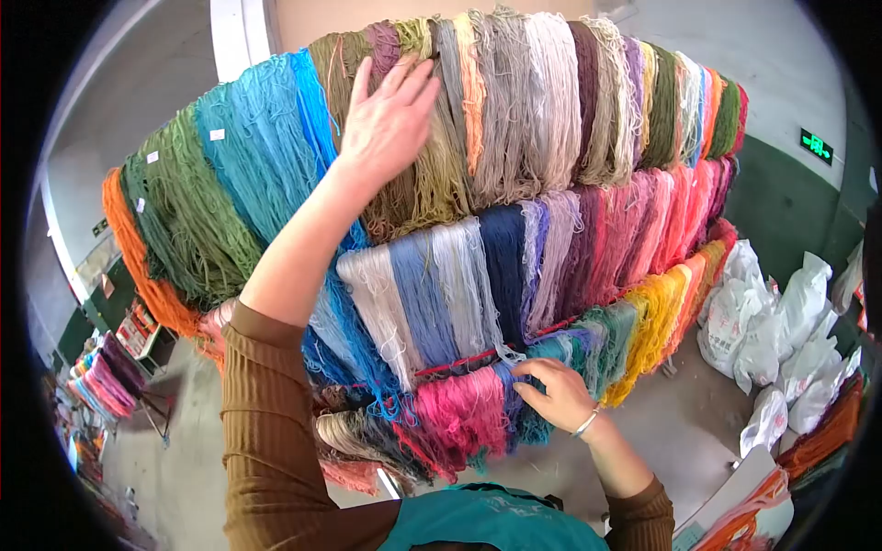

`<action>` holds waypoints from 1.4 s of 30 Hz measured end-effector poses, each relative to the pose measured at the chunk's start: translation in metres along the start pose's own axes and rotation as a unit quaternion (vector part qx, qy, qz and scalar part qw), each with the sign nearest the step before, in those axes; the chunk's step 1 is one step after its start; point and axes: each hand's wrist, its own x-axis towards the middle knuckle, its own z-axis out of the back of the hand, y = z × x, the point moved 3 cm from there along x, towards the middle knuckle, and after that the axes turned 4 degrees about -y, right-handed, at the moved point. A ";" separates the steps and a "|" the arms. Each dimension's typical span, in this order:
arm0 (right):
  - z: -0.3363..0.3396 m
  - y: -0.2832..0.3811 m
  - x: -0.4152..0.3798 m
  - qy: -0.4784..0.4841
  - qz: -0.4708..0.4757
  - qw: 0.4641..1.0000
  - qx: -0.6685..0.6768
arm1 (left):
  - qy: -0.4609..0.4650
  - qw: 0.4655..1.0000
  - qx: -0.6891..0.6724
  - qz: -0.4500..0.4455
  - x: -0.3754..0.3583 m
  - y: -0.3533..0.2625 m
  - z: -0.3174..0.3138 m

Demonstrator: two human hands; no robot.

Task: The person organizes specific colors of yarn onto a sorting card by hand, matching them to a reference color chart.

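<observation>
My left hand [390,115] lies over the olive-brown yarn skeins [441,174] on the top row of a rack, its fingers spread and pointing up. Lower right, my right hand [556,395] has its thumb and index finger apart, beside the teal yarn [542,349]. Close to its fingertips is the loose lower end of a pale grey skein [459,285] from the middle row. What its other fingers touch is hidden. Beneath hang bright pink skeins [464,409]. Blue skeins [266,119] hang left of my left hand, and a grey-beige skein [510,110] hangs to its right.
Yellow skeins [652,317] hang at the lower right of the rack. White plastic bags [781,312] are piled on the floor at right. Another rack of yarn [106,376] stands at far left. A green exit sign [816,145] is on the wall.
</observation>
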 end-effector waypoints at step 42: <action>0.010 -0.021 -0.011 0.089 0.016 0.996 0.024 | 0.119 0.986 -0.094 -0.070 -0.072 -0.032 0.008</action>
